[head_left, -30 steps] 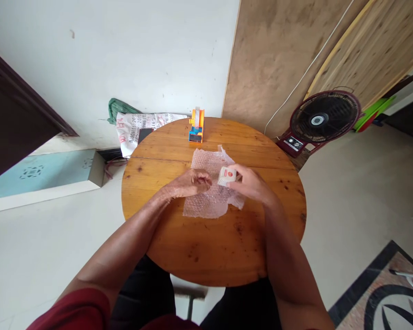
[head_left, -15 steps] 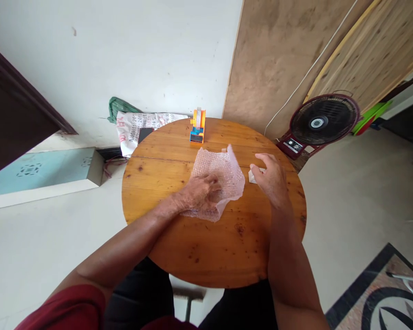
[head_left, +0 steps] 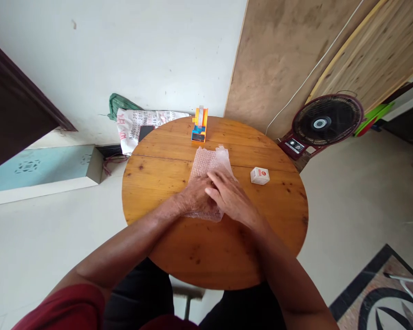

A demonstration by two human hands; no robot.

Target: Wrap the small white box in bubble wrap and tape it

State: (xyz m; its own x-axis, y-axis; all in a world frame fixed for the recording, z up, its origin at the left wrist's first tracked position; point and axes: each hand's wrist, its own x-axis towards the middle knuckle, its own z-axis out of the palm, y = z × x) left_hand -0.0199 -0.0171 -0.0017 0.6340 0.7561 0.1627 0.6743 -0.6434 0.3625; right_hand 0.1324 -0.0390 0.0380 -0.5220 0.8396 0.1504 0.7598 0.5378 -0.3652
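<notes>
A piece of bubble wrap (head_left: 209, 160) lies on the round wooden table, its right side folded over towards the middle. Pressed down on it is my left hand (head_left: 198, 195), flat, with its fingertips partly hidden under my right hand. My right hand (head_left: 229, 197) lies on the right part of the wrap, fingers stretched out and reaching across the left fingers. To the right of the wrap, apart from both hands, stands a small white box (head_left: 260, 176) with a red mark. Whatever may lie under the wrap is hidden.
At the table's far edge stands an orange and blue tape dispenser (head_left: 200, 124) with a roll of tape. Beyond the round wooden table (head_left: 151, 183), a dark red fan (head_left: 325, 123) stands at the right. A printed white sack (head_left: 125, 130) leans by the wall.
My right hand has moved left from beside the small box onto the wrap. The wrap's raised right flap now lies folded down. My left hand has stayed on the wrap.
</notes>
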